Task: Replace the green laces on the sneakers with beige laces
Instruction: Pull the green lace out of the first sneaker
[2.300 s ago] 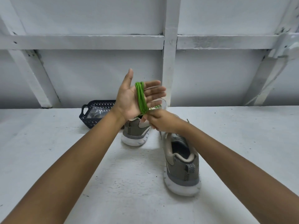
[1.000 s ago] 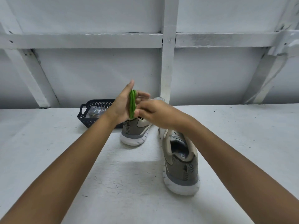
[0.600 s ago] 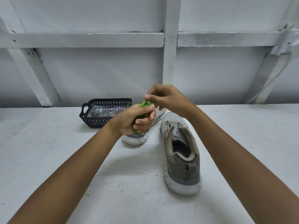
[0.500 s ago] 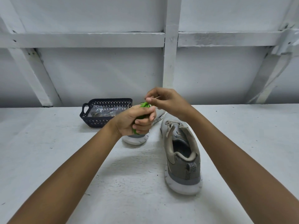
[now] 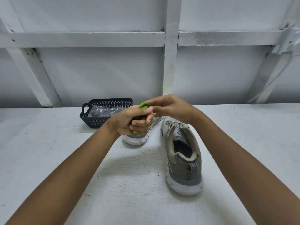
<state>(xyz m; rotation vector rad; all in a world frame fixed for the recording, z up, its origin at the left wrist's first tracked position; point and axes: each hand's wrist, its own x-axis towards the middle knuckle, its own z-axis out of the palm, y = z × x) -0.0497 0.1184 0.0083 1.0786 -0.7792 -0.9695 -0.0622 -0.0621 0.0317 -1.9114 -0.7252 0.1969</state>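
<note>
**Green lace balled in left fist**

Coiled green shoelace (image 5: 143, 106) sits in the left hand (image 5: 129, 122), whose fingers curl tight around it. Right hand (image 5: 170, 107) is at its 2 o'clock with fingertips at the coil's top; can't tell if they pinch it. Near grey mesh sneaker (image 5: 183, 159) is at 5 o'clock and far grey mesh sneaker (image 5: 138, 141) at 6. Dark perforated plastic basket (image 5: 90, 122) is at 10 o'clock.

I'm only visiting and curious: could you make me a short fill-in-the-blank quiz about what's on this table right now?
The left hand grips a bundled lace whose colour is ____.
A clear plastic bag lies inside the dark ____.
The nearer sneaker points its ____ toward the camera.
Missing words: green; basket; heel.
</note>
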